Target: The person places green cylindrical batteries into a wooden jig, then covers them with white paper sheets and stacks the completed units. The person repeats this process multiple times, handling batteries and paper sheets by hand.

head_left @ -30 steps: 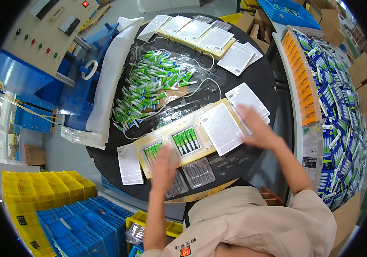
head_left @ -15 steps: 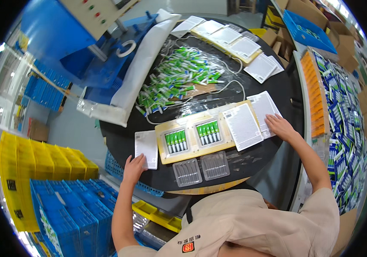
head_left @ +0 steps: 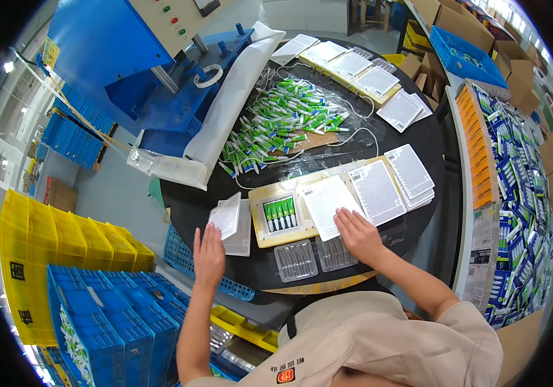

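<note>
A yellow tray [head_left: 258, 201] lies before me on the round black table. In its left compartment is a clear blister holding several green-and-white tubes [head_left: 280, 213]. White printed cards [head_left: 376, 190] cover the rest of the tray. My right hand [head_left: 360, 237] rests with outstretched fingers on the lower right edge of the middle card [head_left: 325, 201]. At the tray's left, my left hand [head_left: 209, 257] grips the lower edge of a tilted white card [head_left: 227, 216], raised above another card [head_left: 241, 240]. Two clear blister shells [head_left: 296, 261] sit at the near edge.
A heap of green-and-white tubes [head_left: 289, 116] spreads beyond the tray, crossed by a white cord. Farther back is another card-covered yellow tray [head_left: 386, 97]. A blue press [head_left: 154, 109] stands left; blue crates [head_left: 112, 309] are below. A bin of packaged goods [head_left: 515, 213] lines the right.
A card now covers the blister of tubes in the tray's middle, under my right hand, which moved left from the right-hand cards. My left hand has raised a card from the left pile.
</note>
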Action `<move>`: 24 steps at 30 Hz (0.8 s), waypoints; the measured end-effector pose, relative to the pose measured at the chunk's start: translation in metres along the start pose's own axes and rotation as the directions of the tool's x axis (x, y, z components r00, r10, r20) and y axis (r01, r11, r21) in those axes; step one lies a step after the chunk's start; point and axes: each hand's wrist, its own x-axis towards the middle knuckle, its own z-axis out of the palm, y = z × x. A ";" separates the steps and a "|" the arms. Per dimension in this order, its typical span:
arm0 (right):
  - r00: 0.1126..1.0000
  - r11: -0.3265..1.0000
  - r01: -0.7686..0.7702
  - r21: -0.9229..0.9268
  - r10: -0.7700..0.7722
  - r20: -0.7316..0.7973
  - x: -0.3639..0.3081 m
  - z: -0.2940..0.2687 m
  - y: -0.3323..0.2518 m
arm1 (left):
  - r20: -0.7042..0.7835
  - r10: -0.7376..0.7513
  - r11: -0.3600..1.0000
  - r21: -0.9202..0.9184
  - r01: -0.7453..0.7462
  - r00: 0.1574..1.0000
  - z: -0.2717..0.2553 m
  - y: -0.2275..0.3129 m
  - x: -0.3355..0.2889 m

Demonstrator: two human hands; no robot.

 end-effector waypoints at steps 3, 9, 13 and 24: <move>0.983 0.996 -0.055 -0.065 0.066 0.173 -0.007 0.028 -0.012 | -0.068 0.016 0.994 -0.104 -0.023 0.998 -0.018 0.055 0.012; 0.993 0.995 -0.021 -0.095 0.032 0.118 -0.011 0.043 -0.006 | 0.022 0.279 0.955 -0.113 -0.275 0.960 0.022 0.124 0.027; 0.977 0.998 -0.049 -0.036 0.055 0.204 -0.008 0.043 -0.002 | 0.094 0.302 0.944 -0.167 -0.284 0.949 0.055 0.111 0.018; 0.900 0.981 -0.150 0.126 0.083 0.427 0.018 0.035 0.009 | 0.181 0.217 0.928 -0.342 -0.146 0.959 0.061 0.117 0.021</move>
